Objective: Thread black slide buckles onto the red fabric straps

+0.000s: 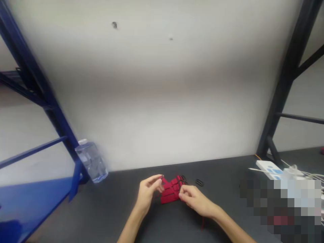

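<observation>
A small red fabric piece with black stripes (pixel 171 191) lies on the dark tabletop (pixel 106 209) between my hands. At its upper left, my left hand (pixel 149 190) has thumb and fingers brought together around the end of a narrow red strip. The fingers of my right hand (pixel 193 199) are curled into a pinch at the fabric's right edge; what exactly they grip is partly hidden. Black loops or buckles (pixel 184 179) show along the fabric's upper right corner. Just beyond the right hand lies a loose black oval ring (pixel 199 182).
On the left, a clear plastic bottle with a white cap (pixel 92 162) leans by a blue metal frame (pixel 57 118). A white power strip (pixel 269 168) with cables is at the right, beside a pixelated area. A white wall (pixel 167 118) rises behind.
</observation>
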The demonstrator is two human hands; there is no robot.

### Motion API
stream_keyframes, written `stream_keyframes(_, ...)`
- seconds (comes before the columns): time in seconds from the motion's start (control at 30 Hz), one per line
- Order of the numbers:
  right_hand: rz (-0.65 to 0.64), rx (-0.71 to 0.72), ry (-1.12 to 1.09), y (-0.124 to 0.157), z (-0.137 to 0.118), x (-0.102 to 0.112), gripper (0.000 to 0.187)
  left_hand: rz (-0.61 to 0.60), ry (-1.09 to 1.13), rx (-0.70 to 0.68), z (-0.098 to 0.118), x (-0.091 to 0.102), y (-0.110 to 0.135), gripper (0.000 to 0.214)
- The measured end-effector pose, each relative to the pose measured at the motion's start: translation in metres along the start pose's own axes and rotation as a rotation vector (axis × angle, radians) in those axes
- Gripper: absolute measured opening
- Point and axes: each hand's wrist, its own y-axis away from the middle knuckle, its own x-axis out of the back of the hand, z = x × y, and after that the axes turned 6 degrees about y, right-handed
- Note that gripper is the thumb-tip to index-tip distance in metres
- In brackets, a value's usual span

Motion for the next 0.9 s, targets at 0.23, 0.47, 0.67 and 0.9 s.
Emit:
stream_keyframes(0.23, -0.054, 0.031, 0.272, 0.006, 0.000, -0.007, 0.014, 0.118, -0.705, -0.188, -0.012, 0.057, -0.016, 0.043)
stream_keyframes(0.47, -0.053, 0.069, 0.316, 0.009, -0.005, -0.005, 0.006, -0.106, -1.188, -0.231, -0.034, 0.071, -0.019, 0.033)
stream_keyframes(0.67, -0.085, 0.075, 0.257, 0.010, -0.005, 0.000, 0.011, -0.167, -1.150, -0.223, -0.036, 0.075, -0.022, 0.036)
stream_keyframes(0.9, -0.137, 0.088, 0.287, 0.012, -0.006, 0.006, 0.019, -0.167, -1.134, -0.221, -0.039, 0.077, -0.022, 0.036)
